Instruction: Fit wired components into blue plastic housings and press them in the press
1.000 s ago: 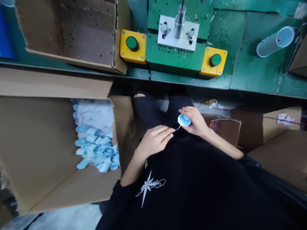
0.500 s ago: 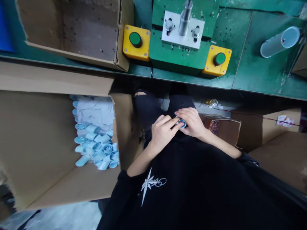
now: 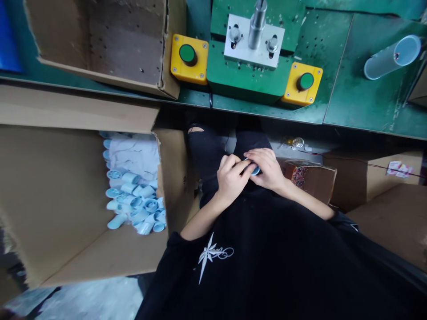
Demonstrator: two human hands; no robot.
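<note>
Both hands meet over my lap around a small light-blue plastic cylinder (image 3: 255, 170), mostly covered by fingers. My right hand (image 3: 267, 167) wraps round it from the right side. From the left, the thumb and fingers of my left hand (image 3: 233, 176) close at its open end; whether they pinch a small part there is hidden. More light-blue plastic cylinders (image 3: 140, 213) lie heaped in the big cardboard box (image 3: 50, 200) on my left.
Ahead on the green bench stands a metal fixture with an upright post (image 3: 256, 33), between two yellow button boxes (image 3: 189, 60) (image 3: 302, 83). An open carton (image 3: 123, 49) sits at left, a translucent cup (image 3: 387, 60) at right. A small carton of tiny parts (image 3: 298, 177) is beside my right forearm.
My left hand has shifted slightly right, its fingers further over the cylinder's end. The shiny metal bit seen there before is now covered. My right hand stays nearly still.
</note>
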